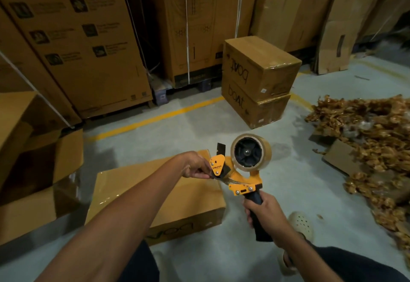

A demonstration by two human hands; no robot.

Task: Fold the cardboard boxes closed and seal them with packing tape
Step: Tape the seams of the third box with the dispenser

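The tape dispenser [240, 170], orange-framed with a black grip, is held up in the air just past the near right corner of a closed cardboard box [155, 199] lying on the floor [199, 130]. Its roll of clear packing tape [250, 151] sits on a dark hub at the top of the frame. The right hand [263, 211] is wrapped tight around the black grip below the frame. The left hand [196, 168] reaches in over the box, its fingertips pinched together at the dispenser's front end, by the orange guard plate; whether it actually has the loose tape end between them cannot be told. The box under the forearm has glossy tape across its top and upside-down lettering on its near side.

To the left of that box stands a larger open carton [37, 170] with a raised flap. Beyond the box, across a yellow floor line [155, 118], two sealed boxes [257, 79] are stacked one on the other, and tall printed cartons [73, 44] line the far wall. To the right of the box lies a heap of crumpled brown scraps [372, 148] with a flat piece of cardboard [339, 157] in it. A pale perforated clog [302, 226] shows near the right wrist.
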